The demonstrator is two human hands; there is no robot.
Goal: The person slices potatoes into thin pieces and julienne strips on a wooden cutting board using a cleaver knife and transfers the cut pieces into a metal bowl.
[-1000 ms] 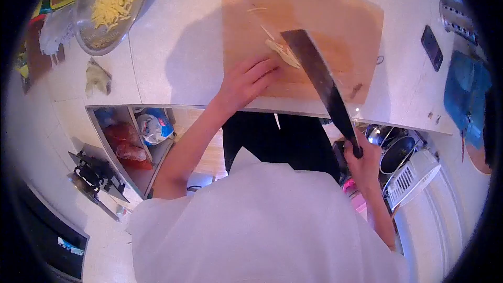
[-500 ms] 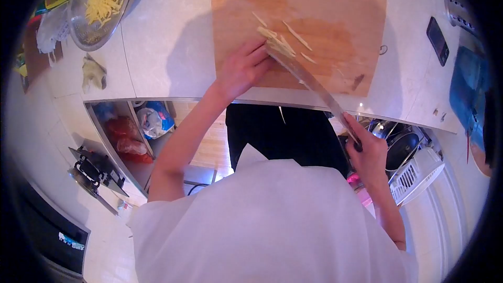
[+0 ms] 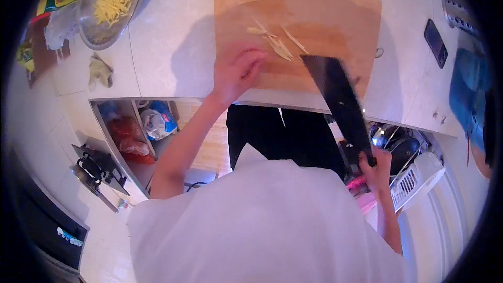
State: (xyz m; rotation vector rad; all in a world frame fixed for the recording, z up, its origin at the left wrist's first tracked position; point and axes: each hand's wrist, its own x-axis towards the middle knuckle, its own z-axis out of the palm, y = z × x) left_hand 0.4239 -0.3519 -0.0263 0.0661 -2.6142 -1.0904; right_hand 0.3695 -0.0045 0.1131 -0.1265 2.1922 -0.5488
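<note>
A wooden cutting board (image 3: 346, 15) lies on the counter, with thin pale yellow strips (image 3: 280, 47) scattered on it, probably potato. My right hand (image 3: 376, 167) is wrapped round the handle of a cleaver (image 3: 338, 91). The broad blade looks dark from here; its tip is over the board, just right of the strips. At the board's lower left, my left hand (image 3: 241, 71) is blurred, its fingers loosely bent and apart, with nothing visible in them. It is close beside the strips.
A metal bowl (image 3: 86, 31) of cut yellow strips stands at the upper left, with a crumpled cloth (image 3: 99, 71) below it. A phone (image 3: 436, 43) lies to the right. Beneath the counter edge are an open cupboard (image 3: 157, 147) and a white rack (image 3: 419, 181).
The cleaver has moved right, away from the strips, and its blade has turned to show its broad face. My left hand has come off the strips, which now lie loose.
</note>
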